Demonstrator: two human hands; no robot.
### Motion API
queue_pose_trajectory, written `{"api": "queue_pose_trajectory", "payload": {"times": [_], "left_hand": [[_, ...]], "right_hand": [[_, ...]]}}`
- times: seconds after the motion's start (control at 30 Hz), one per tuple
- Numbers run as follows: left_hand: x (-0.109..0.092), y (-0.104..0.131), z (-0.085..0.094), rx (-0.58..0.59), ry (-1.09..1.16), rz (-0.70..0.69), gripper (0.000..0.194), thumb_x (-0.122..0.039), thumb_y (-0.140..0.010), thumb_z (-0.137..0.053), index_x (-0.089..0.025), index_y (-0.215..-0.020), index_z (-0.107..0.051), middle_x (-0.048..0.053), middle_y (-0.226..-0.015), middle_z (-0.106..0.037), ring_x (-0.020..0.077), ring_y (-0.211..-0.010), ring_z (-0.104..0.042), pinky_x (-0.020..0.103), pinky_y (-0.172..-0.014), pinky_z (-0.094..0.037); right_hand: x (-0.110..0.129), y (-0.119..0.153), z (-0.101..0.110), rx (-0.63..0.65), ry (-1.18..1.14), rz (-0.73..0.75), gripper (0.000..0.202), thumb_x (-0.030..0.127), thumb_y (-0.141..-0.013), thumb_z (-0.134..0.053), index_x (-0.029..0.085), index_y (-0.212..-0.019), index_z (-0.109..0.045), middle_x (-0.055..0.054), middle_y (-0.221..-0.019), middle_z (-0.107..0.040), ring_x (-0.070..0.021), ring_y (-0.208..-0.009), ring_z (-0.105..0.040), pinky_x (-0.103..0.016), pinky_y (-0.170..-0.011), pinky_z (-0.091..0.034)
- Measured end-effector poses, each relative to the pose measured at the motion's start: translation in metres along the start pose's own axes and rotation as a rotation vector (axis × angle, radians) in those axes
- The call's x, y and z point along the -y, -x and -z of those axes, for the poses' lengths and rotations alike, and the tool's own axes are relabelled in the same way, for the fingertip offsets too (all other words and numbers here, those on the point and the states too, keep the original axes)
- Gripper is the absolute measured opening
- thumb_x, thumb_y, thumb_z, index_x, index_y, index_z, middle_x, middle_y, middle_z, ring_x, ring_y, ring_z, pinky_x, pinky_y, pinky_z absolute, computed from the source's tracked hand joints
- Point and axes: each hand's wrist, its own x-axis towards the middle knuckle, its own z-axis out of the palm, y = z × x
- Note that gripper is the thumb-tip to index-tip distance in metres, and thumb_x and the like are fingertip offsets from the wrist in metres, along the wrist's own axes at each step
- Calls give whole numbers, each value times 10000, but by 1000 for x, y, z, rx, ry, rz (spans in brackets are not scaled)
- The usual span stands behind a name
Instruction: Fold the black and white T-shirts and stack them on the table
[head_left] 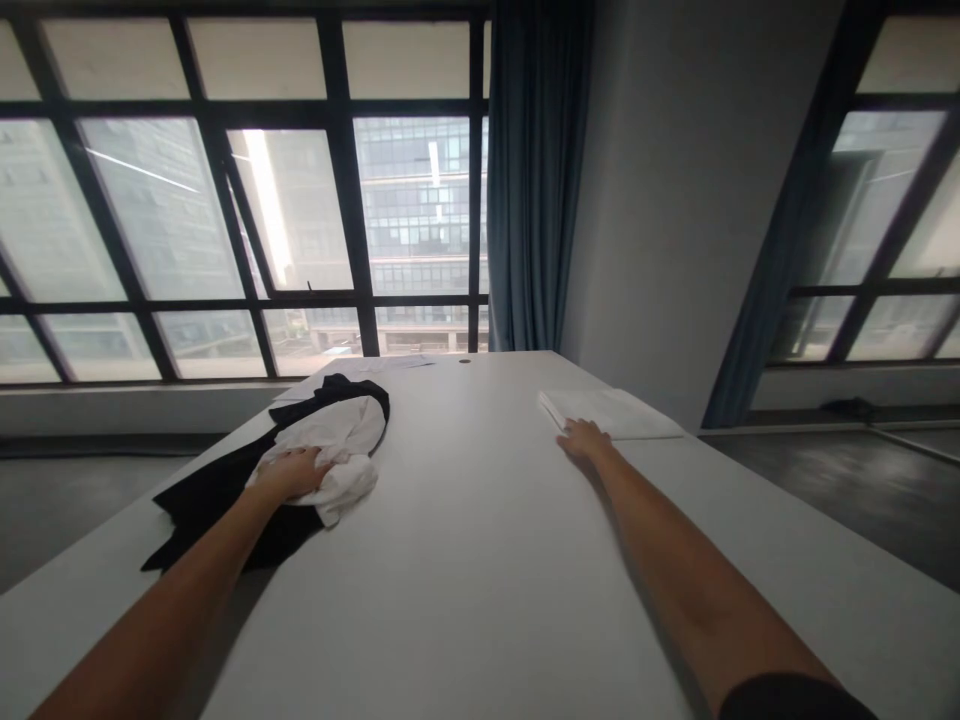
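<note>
On the left of the table lies a crumpled white cloth garment (330, 430), heaped on a black garment (217, 480) that spreads out beneath it. My left hand (296, 474) is on the white garment, its fingers curled into the fabric and partly hidden in the folds. Across the table, a flat, neatly folded white cloth (626, 415) rests near the right edge. My right hand (585, 440) touches the near left corner of this folded cloth, with its fingers somewhat apart and laid over the edge.
Both garments and the folded cloth lie on a long white table (450, 560). Thin white sheets (390, 364) lie at its far left end, near a dark round cable hole (465, 361). Beyond stand windows, a blue curtain (536, 200) and a grey pillar (660, 200).
</note>
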Motion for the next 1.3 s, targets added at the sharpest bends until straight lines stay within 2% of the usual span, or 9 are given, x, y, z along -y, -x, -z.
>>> {"api": "queue_pose_trajectory", "payload": {"times": [0.13,0.27,0.43,0.57,0.7,0.87,0.97,1.13,1.3], "left_hand": [[-19,1,8,-44,-70,106,471,-427,-820,-522,-154,-1183,-645,272,-1339,-550,471,-1250,-473,725,-965,-277],[-69,15,13,-256,20,-55,381,-344,-841,-537,-97,-1104,-658,268,-1291,-554,458,-1273,-426,687,-1052,-182],[-137,30,-8,-36,376,-254,364,-425,-884,-607,-164,-1136,-643,125,-1142,-645,304,-1066,-604,456,-914,-490],[-166,46,-18,25,576,-350,330,-357,-930,-593,-177,-1207,-590,67,-1231,-593,242,-1050,-610,416,-868,-537],[-160,61,12,89,671,-429,359,-439,-881,-621,-170,-1115,-664,79,-1131,-662,274,-1005,-627,378,-803,-549],[-122,70,75,372,963,-641,484,-539,-735,-709,-197,-1078,-692,77,-996,-710,290,-992,-635,410,-891,-511],[-105,76,92,456,1077,-674,562,-640,-729,-669,-179,-1049,-692,102,-1010,-699,291,-1004,-631,407,-909,-496],[-97,94,85,660,1021,-677,519,-645,-723,-684,-177,-948,-683,88,-1021,-676,270,-1019,-605,377,-916,-479],[-112,108,43,661,1136,-297,378,-422,-698,-737,-193,-971,-611,17,-889,-627,187,-838,-603,321,-734,-524]], "right_hand": [[-29,-5,-11,-54,-16,14,348,311,-879,-543,101,-1141,-638,-227,-1241,-583,-289,-1121,-566,-376,-932,-413],[-15,1,-7,-74,-107,69,176,210,-845,-523,119,-911,-659,-169,-999,-668,-243,-963,-609,-324,-852,-438],[13,42,22,204,-947,430,296,453,-707,-679,183,-773,-577,-21,-722,-604,-177,-707,-577,-323,-710,-485],[30,77,52,450,-1142,568,413,515,-607,-769,189,-755,-563,-13,-693,-585,-144,-640,-542,-299,-650,-457],[37,91,92,563,-1079,555,421,485,-550,-800,178,-714,-563,9,-641,-537,-106,-573,-466,-252,-577,-387],[52,98,147,605,-1105,660,464,532,-498,-810,193,-633,-523,11,-631,-497,-115,-573,-466,-269,-569,-384],[78,97,164,585,-1069,767,468,546,-526,-806,200,-642,-513,11,-629,-504,-117,-567,-468,-267,-556,-384],[136,89,148,286,-908,899,407,549,-672,-738,194,-781,-572,-2,-701,-577,-124,-612,-499,-253,-586,-406],[173,111,112,-186,-461,725,488,637,-880,-462,177,-939,-613,-97,-942,-666,-205,-839,-593,-322,-753,-447]]}}
